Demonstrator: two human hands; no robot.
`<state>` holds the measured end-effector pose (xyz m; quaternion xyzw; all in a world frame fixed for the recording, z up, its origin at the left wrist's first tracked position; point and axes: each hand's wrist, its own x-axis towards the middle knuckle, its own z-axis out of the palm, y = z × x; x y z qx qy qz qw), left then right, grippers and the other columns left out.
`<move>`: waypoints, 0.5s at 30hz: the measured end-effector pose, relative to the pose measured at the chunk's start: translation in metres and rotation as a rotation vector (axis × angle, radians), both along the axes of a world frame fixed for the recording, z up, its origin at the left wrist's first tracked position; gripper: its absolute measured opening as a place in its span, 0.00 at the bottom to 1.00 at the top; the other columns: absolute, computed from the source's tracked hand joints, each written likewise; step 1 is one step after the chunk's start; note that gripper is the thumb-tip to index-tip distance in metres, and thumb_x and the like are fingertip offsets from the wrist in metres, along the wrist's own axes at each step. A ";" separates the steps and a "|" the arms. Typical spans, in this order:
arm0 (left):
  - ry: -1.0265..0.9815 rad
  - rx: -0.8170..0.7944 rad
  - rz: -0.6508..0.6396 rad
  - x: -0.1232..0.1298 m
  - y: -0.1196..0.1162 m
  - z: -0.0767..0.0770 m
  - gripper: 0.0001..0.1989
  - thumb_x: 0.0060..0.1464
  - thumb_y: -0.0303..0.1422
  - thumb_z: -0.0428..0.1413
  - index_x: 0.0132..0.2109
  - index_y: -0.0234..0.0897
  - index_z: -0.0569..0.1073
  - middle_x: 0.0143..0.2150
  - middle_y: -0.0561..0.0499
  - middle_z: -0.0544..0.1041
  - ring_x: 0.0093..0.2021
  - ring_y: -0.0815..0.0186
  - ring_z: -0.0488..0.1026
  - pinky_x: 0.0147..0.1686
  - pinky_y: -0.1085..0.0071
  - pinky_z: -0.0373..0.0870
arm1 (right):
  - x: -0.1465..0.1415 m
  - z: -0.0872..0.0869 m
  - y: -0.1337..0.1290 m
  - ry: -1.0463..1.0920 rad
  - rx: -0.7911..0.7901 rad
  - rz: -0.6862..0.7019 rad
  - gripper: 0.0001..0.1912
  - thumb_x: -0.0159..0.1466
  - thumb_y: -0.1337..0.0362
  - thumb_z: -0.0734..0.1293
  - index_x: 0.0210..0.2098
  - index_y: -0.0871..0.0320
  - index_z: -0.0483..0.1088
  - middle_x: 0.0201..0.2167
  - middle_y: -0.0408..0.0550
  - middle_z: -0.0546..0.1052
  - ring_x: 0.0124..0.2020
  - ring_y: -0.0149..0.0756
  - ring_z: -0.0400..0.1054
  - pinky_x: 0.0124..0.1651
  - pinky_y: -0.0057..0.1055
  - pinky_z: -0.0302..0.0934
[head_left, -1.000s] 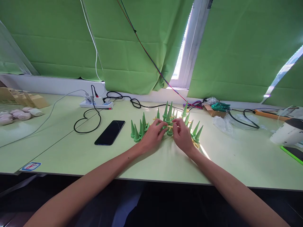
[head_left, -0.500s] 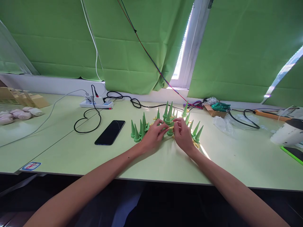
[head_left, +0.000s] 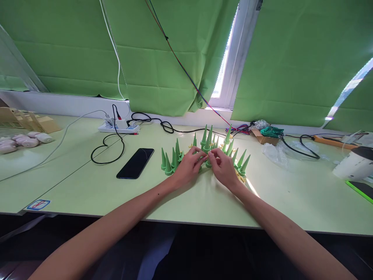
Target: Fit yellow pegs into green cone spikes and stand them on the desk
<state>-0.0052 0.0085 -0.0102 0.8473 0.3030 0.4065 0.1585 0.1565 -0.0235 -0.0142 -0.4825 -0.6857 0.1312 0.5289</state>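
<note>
Fingertips of my left hand [head_left: 189, 166] and my right hand [head_left: 223, 168] meet in a pinch just above the tabletop. Whatever lies between them is mostly covered by the fingers; only a tiny yellowish bit shows. Green pointed cones [head_left: 167, 167] with ribbed collars stand upright in a cluster left of my left hand. More green cones [head_left: 206, 142] rise right behind the fingertips, and a few tilted ones [head_left: 244, 165] stand right of my right hand. Small yellow pieces [head_left: 241, 178] lie on the table beside my right wrist.
A black phone [head_left: 135, 163] lies left of the cones. Behind it are a power strip [head_left: 119, 128] and looping black cables [head_left: 167, 126]. A cardboard box [head_left: 264, 138] with green plastic and clear bags [head_left: 275, 154] sit to the right. Pinkish-white rolls [head_left: 29, 140] lie far left.
My right hand has shifted slightly left, and its fingers have closed up against those of my left hand. The small yellow piece seen between them is now mostly covered.
</note>
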 end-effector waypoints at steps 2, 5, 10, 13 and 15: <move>0.003 -0.007 0.000 0.000 0.000 0.000 0.13 0.67 0.33 0.46 0.41 0.37 0.75 0.44 0.47 0.68 0.34 0.70 0.69 0.37 0.70 0.68 | 0.000 -0.001 0.001 -0.007 0.000 -0.004 0.14 0.70 0.54 0.59 0.35 0.57 0.65 0.26 0.42 0.70 0.21 0.28 0.62 0.26 0.27 0.56; 0.018 -0.019 0.003 0.000 -0.001 0.000 0.13 0.67 0.33 0.46 0.42 0.38 0.75 0.44 0.48 0.68 0.34 0.70 0.69 0.37 0.70 0.67 | 0.000 -0.002 0.002 -0.019 -0.007 -0.016 0.14 0.69 0.54 0.59 0.34 0.57 0.65 0.24 0.42 0.70 0.20 0.28 0.61 0.25 0.27 0.55; 0.027 -0.012 0.017 0.000 -0.001 -0.001 0.14 0.68 0.35 0.46 0.42 0.38 0.75 0.43 0.48 0.68 0.34 0.70 0.68 0.38 0.71 0.67 | 0.000 -0.002 0.002 -0.035 0.003 -0.035 0.13 0.69 0.56 0.59 0.33 0.57 0.66 0.24 0.42 0.70 0.21 0.29 0.61 0.26 0.28 0.55; 0.026 -0.008 0.017 0.000 -0.001 -0.001 0.14 0.68 0.36 0.46 0.42 0.38 0.75 0.43 0.48 0.68 0.33 0.71 0.68 0.38 0.71 0.67 | 0.001 -0.003 0.003 -0.040 0.014 -0.053 0.13 0.69 0.56 0.60 0.32 0.57 0.66 0.23 0.42 0.70 0.21 0.29 0.60 0.26 0.27 0.55; 0.020 -0.010 0.014 0.000 -0.001 -0.001 0.14 0.67 0.36 0.47 0.43 0.38 0.75 0.43 0.48 0.68 0.32 0.71 0.68 0.36 0.71 0.68 | 0.001 -0.004 0.003 -0.043 0.020 -0.062 0.14 0.69 0.56 0.60 0.31 0.57 0.66 0.22 0.41 0.69 0.20 0.29 0.59 0.25 0.27 0.54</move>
